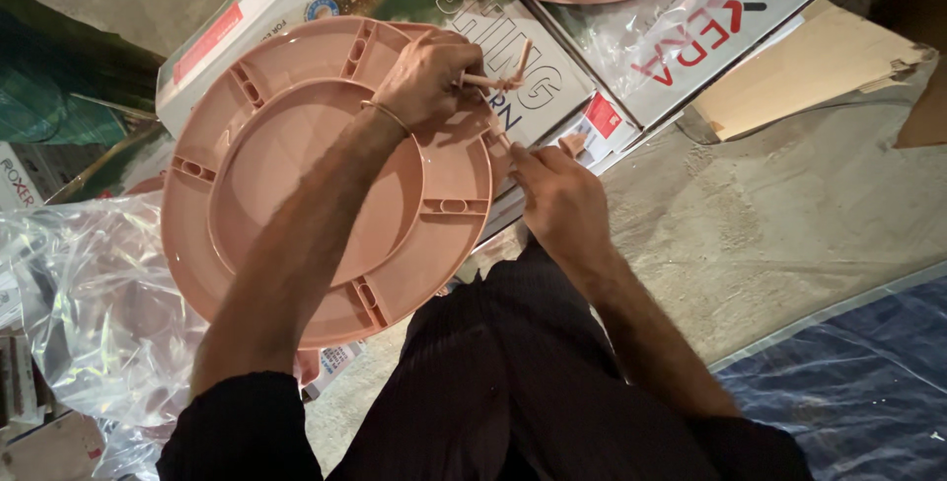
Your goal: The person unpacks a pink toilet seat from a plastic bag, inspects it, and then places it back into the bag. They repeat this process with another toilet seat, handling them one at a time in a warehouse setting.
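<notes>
Resting on the white cardboard box [552, 96], the pink toilet seat [326, 180] has the left hand [429, 76] clenched on a small pink hinge piece [498, 79] at its rim, the right hand [562, 200] pinching a pink fitting [570, 144] just beside it

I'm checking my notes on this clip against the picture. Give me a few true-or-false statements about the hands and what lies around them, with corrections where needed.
1. The left hand grips a small pink fitting at the rim of the pink toilet seat. True.
2. The toilet seat is white. False: it is pink.
3. The right hand rests flat on the floor. False: it is raised beside the seat's edge, pinching a small pink piece.
4. Printed cardboard boxes lie beyond the seat. True.
5. A clear plastic bag lies to the left of the seat. True.
</notes>
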